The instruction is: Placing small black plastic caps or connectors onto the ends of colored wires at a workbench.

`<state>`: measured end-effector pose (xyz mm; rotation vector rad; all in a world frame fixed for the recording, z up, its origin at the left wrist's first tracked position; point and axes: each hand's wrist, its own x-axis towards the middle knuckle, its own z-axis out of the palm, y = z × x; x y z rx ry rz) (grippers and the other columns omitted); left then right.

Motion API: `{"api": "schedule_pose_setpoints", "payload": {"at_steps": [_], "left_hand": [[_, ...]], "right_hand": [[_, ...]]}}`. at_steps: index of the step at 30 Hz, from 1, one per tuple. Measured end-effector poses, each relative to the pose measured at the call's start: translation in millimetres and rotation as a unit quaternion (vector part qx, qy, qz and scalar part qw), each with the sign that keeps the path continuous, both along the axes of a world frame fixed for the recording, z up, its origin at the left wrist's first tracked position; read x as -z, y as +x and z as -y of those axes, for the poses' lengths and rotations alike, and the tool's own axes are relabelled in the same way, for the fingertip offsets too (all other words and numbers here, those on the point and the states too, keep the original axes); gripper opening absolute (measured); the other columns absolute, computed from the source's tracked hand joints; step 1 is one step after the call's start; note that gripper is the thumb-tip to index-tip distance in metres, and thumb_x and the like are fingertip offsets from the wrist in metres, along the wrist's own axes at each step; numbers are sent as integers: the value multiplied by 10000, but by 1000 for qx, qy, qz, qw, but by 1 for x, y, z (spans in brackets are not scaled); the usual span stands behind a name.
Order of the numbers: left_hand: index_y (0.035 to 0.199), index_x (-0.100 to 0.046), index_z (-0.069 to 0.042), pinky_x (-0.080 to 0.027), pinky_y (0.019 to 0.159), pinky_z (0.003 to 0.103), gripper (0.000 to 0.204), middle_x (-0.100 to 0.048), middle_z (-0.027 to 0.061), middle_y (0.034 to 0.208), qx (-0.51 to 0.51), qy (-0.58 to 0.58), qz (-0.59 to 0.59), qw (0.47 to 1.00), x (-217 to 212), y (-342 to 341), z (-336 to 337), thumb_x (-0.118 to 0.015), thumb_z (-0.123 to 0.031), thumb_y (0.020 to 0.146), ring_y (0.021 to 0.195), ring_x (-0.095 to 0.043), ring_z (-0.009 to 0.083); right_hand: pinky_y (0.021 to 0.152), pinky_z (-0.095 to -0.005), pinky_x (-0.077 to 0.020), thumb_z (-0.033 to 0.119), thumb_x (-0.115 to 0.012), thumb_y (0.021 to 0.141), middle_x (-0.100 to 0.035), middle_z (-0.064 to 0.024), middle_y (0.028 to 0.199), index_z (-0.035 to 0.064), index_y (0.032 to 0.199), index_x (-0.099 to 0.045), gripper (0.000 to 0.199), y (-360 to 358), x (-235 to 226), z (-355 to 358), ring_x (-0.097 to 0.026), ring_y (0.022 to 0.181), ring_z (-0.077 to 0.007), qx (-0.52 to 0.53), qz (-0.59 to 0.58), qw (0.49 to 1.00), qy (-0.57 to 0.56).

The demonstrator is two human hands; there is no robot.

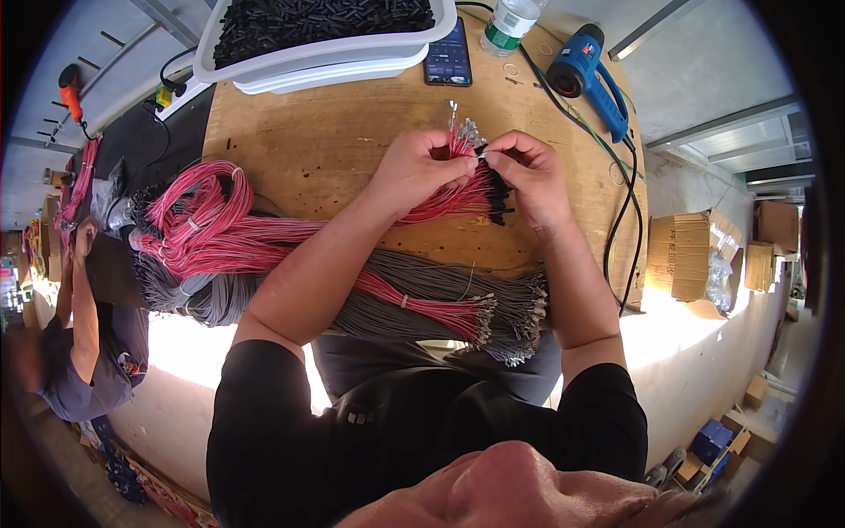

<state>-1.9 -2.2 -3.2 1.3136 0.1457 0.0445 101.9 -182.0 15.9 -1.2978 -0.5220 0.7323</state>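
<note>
My left hand (pixel 414 169) grips a bundle of red wires (pixel 444 201) near their metal-tipped ends, which stick up between both hands. My right hand (pixel 526 172) pinches the tip of one wire at the top of that bundle; short black sleeves show on the wires just below it. The bundle trails left across the wooden table (pixel 326 145) into a looped coil of red wires (pixel 198 224). A thick bundle of grey wires (pixel 440 282) and another red bundle (pixel 422 308) with metal terminals lie near the table's front edge.
White trays (pixel 334 53) of small black tubes stand at the back. A phone (pixel 448 57), a plastic bottle (pixel 509 25) and a blue heat gun (pixel 581 66) with a black cord lie at the back right. Another person (pixel 84 343) stands at left. Cardboard boxes (pixel 691 255) sit at right.
</note>
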Motion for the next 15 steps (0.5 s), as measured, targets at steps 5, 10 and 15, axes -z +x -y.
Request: {"api": "schedule_pose_setpoints", "payload": {"at_steps": [5, 10, 15], "left_hand": [[984, -648, 31, -483, 678, 248, 94, -650, 49, 832, -11, -30, -12, 999, -4, 1, 2, -671, -40, 927, 720, -582, 100], [978, -643, 30, -478, 674, 245, 98, -644, 49, 826, -11, -27, -12, 1000, -5, -1, 2, -673, -45, 924, 713, -576, 103], [986, -644, 30, -481, 677, 245, 106, -649, 54, 836, -11, -36, -10, 999, -5, -1, 1, -677, -51, 925, 720, -582, 103]], "right_hand": [[824, -257, -526, -89, -556, 888, -644, -110, 1065, -22, 1120, -591, 244, 35, 7, 12, -634, 983, -185, 1, -301, 934, 192], [970, -295, -553, -100, -451, 954, -610, -213, 1175, -77, 1155, -538, 220, 43, 20, 8, -633, 1060, -287, 136, -315, 925, 162], [884, -274, -571, -43, -431, 1000, -632, -216, 1165, -70, 1185, -527, 210, 41, 18, 7, -649, 986, -262, 130, -306, 930, 153]]}}
